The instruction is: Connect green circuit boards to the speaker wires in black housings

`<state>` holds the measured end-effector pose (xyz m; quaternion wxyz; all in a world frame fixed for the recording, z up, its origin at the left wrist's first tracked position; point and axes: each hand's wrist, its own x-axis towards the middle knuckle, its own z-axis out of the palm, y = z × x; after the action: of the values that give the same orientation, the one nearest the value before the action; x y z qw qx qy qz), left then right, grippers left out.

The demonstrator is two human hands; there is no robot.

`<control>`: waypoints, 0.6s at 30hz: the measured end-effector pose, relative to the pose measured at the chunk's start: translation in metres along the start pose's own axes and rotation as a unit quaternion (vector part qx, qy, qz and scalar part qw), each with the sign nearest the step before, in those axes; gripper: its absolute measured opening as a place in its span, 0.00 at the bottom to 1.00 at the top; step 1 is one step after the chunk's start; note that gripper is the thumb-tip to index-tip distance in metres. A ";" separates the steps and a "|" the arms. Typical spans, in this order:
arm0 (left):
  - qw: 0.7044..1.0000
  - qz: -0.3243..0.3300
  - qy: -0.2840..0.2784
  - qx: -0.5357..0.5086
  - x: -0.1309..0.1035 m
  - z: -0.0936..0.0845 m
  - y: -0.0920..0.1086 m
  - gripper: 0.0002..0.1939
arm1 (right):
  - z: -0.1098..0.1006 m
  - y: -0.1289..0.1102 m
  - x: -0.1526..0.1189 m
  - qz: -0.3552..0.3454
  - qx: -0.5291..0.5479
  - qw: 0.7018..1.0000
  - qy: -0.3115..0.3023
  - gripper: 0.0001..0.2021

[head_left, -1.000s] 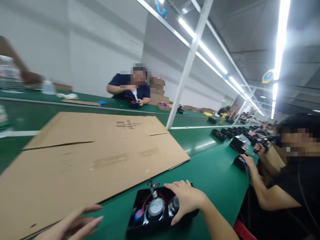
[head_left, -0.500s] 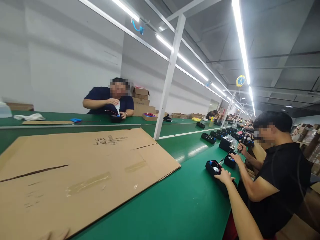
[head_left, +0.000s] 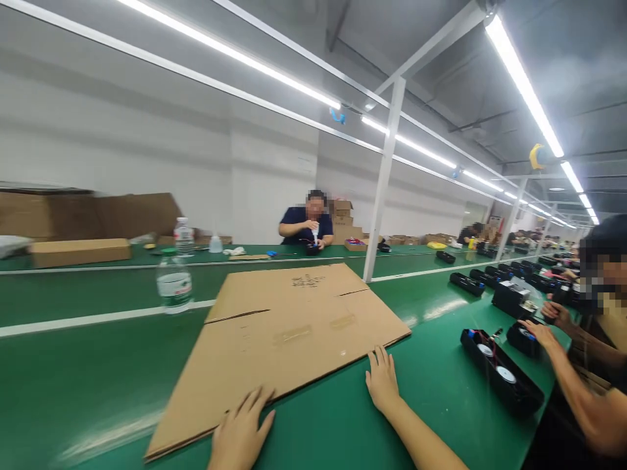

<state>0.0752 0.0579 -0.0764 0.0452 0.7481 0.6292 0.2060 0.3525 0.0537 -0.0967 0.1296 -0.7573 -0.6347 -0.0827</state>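
open and closed on nothing, your left hand (head_left: pixel 241 431) lies palm down with its fingers spread over the near edge of the cardboard sheet (head_left: pixel 294 339). your right hand (head_left: pixel 383 384) is likewise open, its fingertips at the same edge, nearer the right corner. the cardboard sheet lies flat on the green bench (head_left: pixel 333 418), directly ahead of you; it bears dark handwriting (head_left: pixel 306 281) towards its far side, strips of tape and two slits.

to the right of your right hand, and apart from it, sits a black housing (head_left: pixel 522 395), open side up, with two pale discs, red wires and a blue part inside. just beyond it, a co-worker (head_left: pixel 605 391) at the right margin rests one hand on a smaller-looking black unit (head_left: pixel 526 339). further black units (head_left: pixel 467 283) stand in a row along the bench. left of the sheet, a clear bottle (head_left: pixel 175 287) stands upright. across the bench, a seated person (head_left: pixel 306 225) holds a white bottle (head_left: pixel 315 233) over a dark item. a white post (head_left: pixel 385 183) rises beyond the sheet.
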 end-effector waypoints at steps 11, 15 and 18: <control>0.998 -0.012 -0.042 -0.038 -0.040 -0.005 0.001 0.21 | 0.018 0.009 0.033 -0.101 0.035 0.992 -0.067 0.26; 0.998 -0.010 -0.050 -0.041 -0.059 -0.009 0.004 0.21 | 0.043 0.024 0.050 -0.098 0.053 0.992 -0.065 0.29; 0.996 -0.010 -0.075 -0.037 -0.053 -0.014 0.007 0.21 | 0.057 0.031 0.057 -0.103 0.073 0.990 -0.059 0.30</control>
<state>0.0698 0.0029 -0.0750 0.1221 0.7529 0.6233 0.1722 0.3912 0.1195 -0.1370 0.1377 -0.6796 -0.7206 -0.0040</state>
